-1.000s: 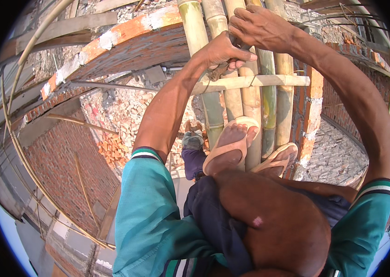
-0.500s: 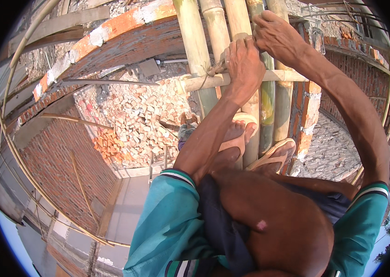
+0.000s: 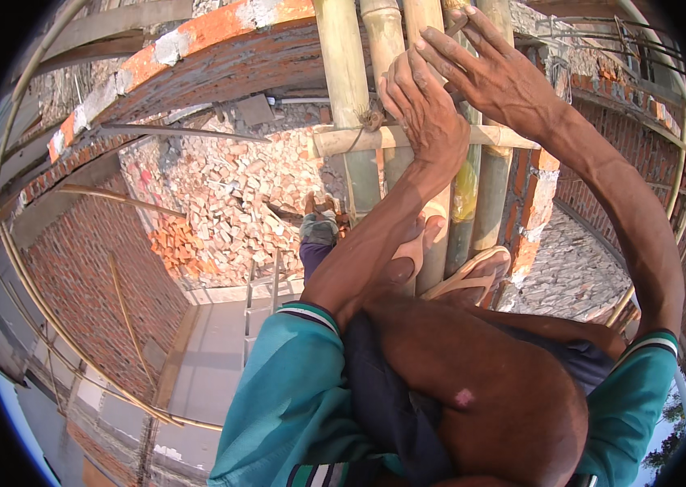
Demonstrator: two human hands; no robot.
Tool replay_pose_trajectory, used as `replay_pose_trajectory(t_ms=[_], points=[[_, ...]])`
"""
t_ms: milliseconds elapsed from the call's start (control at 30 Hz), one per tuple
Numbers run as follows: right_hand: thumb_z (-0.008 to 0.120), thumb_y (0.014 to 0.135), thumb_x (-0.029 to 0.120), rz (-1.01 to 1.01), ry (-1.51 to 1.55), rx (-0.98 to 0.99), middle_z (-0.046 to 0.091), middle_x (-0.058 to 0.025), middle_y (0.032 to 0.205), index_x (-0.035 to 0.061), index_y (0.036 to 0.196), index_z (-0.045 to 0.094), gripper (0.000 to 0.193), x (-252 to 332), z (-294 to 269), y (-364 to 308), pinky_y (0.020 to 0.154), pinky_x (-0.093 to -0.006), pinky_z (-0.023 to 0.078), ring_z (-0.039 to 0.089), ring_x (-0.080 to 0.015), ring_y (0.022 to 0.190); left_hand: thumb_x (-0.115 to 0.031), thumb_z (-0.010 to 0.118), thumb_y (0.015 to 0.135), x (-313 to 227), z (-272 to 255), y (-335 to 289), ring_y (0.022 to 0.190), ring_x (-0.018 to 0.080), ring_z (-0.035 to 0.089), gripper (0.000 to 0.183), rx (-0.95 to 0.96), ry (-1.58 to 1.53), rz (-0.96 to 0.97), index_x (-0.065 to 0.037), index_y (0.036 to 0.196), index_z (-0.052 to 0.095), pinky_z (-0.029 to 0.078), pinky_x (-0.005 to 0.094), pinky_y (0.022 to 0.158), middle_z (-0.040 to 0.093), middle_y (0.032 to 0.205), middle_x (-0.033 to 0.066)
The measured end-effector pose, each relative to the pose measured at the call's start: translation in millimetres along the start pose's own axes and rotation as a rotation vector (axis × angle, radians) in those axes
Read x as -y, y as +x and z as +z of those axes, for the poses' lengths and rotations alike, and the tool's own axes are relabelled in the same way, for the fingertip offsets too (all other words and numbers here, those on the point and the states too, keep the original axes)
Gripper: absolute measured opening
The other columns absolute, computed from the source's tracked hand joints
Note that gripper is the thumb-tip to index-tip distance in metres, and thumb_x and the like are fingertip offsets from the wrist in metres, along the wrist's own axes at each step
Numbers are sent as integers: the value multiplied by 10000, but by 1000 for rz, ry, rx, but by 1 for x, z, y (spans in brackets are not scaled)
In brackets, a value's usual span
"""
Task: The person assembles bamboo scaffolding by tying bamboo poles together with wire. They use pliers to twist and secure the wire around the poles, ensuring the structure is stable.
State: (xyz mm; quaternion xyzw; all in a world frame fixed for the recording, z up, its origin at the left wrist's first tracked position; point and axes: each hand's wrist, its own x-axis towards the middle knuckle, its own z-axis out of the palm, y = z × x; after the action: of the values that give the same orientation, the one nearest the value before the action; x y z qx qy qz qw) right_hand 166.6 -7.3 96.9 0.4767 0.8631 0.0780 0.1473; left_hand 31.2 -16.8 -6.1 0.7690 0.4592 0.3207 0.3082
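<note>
Five bamboo poles (image 3: 344,65) run side by side under a bamboo crosspiece (image 3: 343,142), a rope knot (image 3: 371,120) near its left end. The left hand (image 3: 430,114), fingers loosely bent, and the right hand (image 3: 511,88), fingers outstretched, slightly parted, are over the poles; whether either grips anything, I cannot tell.

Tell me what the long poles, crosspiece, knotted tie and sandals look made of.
Long poles: bamboo, smooth, yellow to green, with ringed joints.
Crosspiece: probably thinner bamboo, pale and smooth; its rounded shape suggests it.
Knotted tie: rough brown fibre, perhaps rope, judging by its ragged bunch.
Sandals: matte tan rubber or foam, perhaps, from the smooth straps; leather is possible.
</note>
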Motion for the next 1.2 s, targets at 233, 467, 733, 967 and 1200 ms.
replay_pose_trajectory(t_ms=[233,467,733,967,1200], points=[[599,930,265,-232,-118,91,433,-199,1566,28,1538,382,688,-27,17,19,1234,-567,281,634,-426,1197,40,572,842,-8,9,-1,1522,512,128,759,-10,-21,-114,130,1508,218,72,667,1210,189,1578,351],[581,956,259,-201,-9,218,431,-276,1511,71,1245,547,347,-17,-18,16,1229,-623,244,627,-463,1184,85,518,880,12,-13,-18,1485,637,76,281,128,-131,40,103,1130,391,91,735,1183,160,1554,446],[545,967,194,-141,573,268,393,-311,1552,92,1069,685,200,-30,-16,34,1272,-588,195,518,-525,1318,26,518,939,5,-19,-17,1482,657,3,256,155,-233,-83,97,1147,387,44,735,1179,35,1582,469],[495,998,281,-166,461,383,514,-216,1452,190,1065,698,233,-45,-14,53,1235,-555,269,601,-409,1252,2,524,957,-1,-13,-6,1487,647,-2,272,120,-256,-275,90,1166,375,24,707,1193,25,1590,456],[567,959,302,-196,84,107,633,-87,1090,122,1143,621,263,-29,10,55,1015,-429,429,594,-260,1093,12,542,954,7,-16,-3,1499,621,57,287,184,-286,-257,65,1191,388,19,672,1213,121,1581,453]])
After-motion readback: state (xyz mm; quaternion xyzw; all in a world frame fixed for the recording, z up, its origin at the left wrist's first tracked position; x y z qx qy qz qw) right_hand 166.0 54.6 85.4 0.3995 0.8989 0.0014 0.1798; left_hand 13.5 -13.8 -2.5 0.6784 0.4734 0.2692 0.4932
